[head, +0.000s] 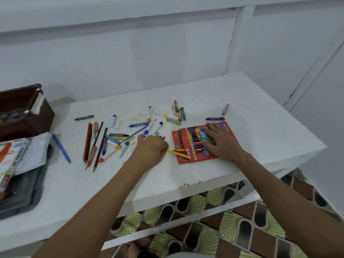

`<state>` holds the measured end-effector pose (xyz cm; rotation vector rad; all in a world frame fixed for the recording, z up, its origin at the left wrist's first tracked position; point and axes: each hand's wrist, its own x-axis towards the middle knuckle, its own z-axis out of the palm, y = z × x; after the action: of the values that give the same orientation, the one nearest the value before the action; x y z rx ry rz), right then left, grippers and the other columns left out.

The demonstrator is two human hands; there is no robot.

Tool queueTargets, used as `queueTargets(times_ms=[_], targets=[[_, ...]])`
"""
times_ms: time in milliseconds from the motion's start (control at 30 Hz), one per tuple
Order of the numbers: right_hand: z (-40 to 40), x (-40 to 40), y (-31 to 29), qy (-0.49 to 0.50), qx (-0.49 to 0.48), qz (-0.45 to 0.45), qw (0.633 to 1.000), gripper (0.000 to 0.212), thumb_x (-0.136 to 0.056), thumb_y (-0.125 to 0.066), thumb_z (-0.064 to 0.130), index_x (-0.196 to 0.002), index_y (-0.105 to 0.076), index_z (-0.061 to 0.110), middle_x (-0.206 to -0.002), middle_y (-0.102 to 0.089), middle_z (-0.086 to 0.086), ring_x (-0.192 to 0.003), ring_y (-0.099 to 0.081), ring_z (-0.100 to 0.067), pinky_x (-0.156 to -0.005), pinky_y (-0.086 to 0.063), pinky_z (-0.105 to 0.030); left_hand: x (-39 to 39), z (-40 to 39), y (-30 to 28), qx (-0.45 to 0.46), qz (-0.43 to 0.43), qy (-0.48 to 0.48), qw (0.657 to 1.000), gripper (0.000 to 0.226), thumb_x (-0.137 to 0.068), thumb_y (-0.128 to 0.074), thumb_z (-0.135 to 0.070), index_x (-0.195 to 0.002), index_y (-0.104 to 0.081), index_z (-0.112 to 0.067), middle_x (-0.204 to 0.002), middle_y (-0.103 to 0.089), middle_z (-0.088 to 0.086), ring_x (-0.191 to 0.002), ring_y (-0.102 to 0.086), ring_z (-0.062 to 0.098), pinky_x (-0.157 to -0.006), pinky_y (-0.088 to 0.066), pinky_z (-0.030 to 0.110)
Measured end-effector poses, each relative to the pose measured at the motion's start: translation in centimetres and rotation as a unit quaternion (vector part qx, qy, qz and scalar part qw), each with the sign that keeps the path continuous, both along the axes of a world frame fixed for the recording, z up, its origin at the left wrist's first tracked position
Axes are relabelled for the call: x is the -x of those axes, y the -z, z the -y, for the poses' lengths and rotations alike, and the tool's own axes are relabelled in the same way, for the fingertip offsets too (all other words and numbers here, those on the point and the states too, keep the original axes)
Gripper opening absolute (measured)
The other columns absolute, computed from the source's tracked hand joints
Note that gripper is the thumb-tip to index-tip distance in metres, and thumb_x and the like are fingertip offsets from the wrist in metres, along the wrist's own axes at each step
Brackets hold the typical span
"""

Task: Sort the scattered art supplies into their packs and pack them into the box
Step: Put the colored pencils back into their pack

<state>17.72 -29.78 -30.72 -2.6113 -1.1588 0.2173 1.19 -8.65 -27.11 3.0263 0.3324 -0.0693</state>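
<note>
A red colour-pencil pack (186, 144) lies flat on the white table (251, 127), with my right hand (221, 140) pressing down on it, fingers spread. My left hand (150, 148) pinches a yellow pencil (177, 154) whose tip reaches the pack's left edge; an orange pencil (183, 150) lies beside it. Loose pencils (93, 144), markers (152, 125) and crayons (177, 110) lie scattered across the middle of the table. A dark brown box (24, 112) stands at the far left.
An oil-pastel pack (16, 155) rests on a dark grey case (24, 192) at the left edge. A blue pencil (61, 148) lies beside it. The table's front edge runs diagonally; patterned floor (232, 220) shows below.
</note>
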Motion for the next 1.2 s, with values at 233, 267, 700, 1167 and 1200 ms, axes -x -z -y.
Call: queueTargets(times_ms=[233, 267, 700, 1167, 1200], targets=[[-0.1, 0.0, -0.2, 0.000, 0.005, -0.007, 1.000, 0.064, -0.095, -0.039, 0.052, -0.149, -0.023, 0.023, -0.158, -0.016, 0.001, -0.146, -0.010, -0.018, -0.117, -0.009, -0.037, -2.5, 3.7, -0.1, 0.062, -0.039, 0.035, 0.997, 0.023, -0.097, -0.049, -0.036, -0.104, -0.068, -0.025, -0.103, -0.063, -0.005, -0.097, -0.058, 0.015, -0.097, -0.038, 0.036], [-0.1, 0.0, -0.2, -0.001, 0.003, -0.010, 1.000, 0.064, -0.095, -0.039, 0.052, -0.149, -0.023, 0.022, -0.158, -0.016, 0.001, -0.146, -0.010, -0.018, -0.117, -0.009, -0.037, -2.6, 4.1, 0.3, 0.094, -0.021, 0.043, 0.994, 0.022, -0.096, -0.051, -0.034, -0.104, -0.068, -0.023, -0.104, -0.062, -0.004, -0.096, -0.058, 0.015, -0.094, -0.043, 0.036], [0.0, 0.0, -0.4, -0.001, -0.001, -0.020, 1.000, 0.064, -0.095, -0.040, 0.050, -0.150, -0.023, 0.022, -0.158, -0.015, 0.000, -0.146, -0.009, -0.018, -0.117, -0.009, -0.036, -1.6, 3.4, 0.2, 0.143, -0.005, 0.007, 0.990, 0.024, -0.095, -0.054, -0.032, -0.111, -0.070, -0.022, -0.096, -0.059, -0.004, -0.083, -0.052, 0.010, -0.071, -0.041, 0.022], [0.0, 0.1, -0.3, -0.002, 0.005, -0.017, 1.000, 0.065, -0.096, -0.039, 0.052, -0.150, -0.021, 0.022, -0.159, -0.014, 0.000, -0.146, -0.008, -0.019, -0.117, -0.008, -0.037, -1.0, 2.8, -0.3, 0.216, -0.017, -0.003, 0.976, 0.027, -0.092, -0.060, -0.030, -0.112, -0.071, -0.016, -0.103, -0.067, 0.000, -0.089, -0.058, 0.011, -0.070, -0.040, 0.019], [0.0, 0.1, -0.3, -0.002, 0.006, -0.018, 1.000, 0.065, -0.096, -0.038, 0.052, -0.150, -0.021, 0.022, -0.159, -0.014, 0.000, -0.146, -0.008, -0.019, -0.117, -0.008, -0.037, -1.2, 3.0, -0.1, 0.218, -0.017, -0.008, 0.976, 0.026, -0.092, -0.060, -0.030, -0.113, -0.071, -0.018, -0.107, -0.068, -0.001, -0.090, -0.057, 0.009, -0.072, -0.039, 0.017]])
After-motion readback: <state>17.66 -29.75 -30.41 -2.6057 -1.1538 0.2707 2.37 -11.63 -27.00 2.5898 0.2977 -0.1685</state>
